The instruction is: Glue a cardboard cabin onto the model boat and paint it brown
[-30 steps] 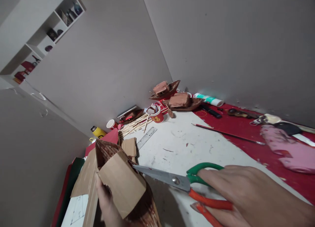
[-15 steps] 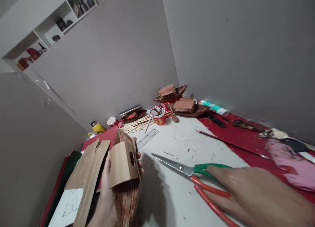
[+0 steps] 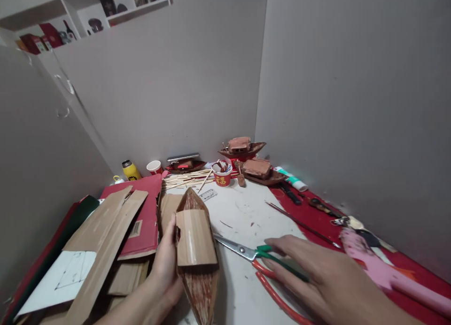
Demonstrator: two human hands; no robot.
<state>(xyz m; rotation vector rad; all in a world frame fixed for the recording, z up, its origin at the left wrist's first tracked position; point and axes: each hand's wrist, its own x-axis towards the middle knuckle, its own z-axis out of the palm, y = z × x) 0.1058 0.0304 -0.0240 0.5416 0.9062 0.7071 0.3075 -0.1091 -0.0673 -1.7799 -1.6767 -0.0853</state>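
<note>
Cardboard boat (image 3: 196, 238) near centre over worktop (image 3: 243, 212): smooth curved roof, streaky reddish hull. Left hand (image 3: 168, 259) clamped on its left side. Hands apart; right hand (image 3: 313, 264) spread over steel scissors (image 3: 243, 251) (can't tell if gripping). Far: thin wooden sticks (image 3: 185, 178).

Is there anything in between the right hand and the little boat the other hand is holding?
Yes, the scissors. Their blades point from the right hand toward the little boat in the left hand. Whether the tip touches it, I can't tell. Nothing else visible is between.
</note>
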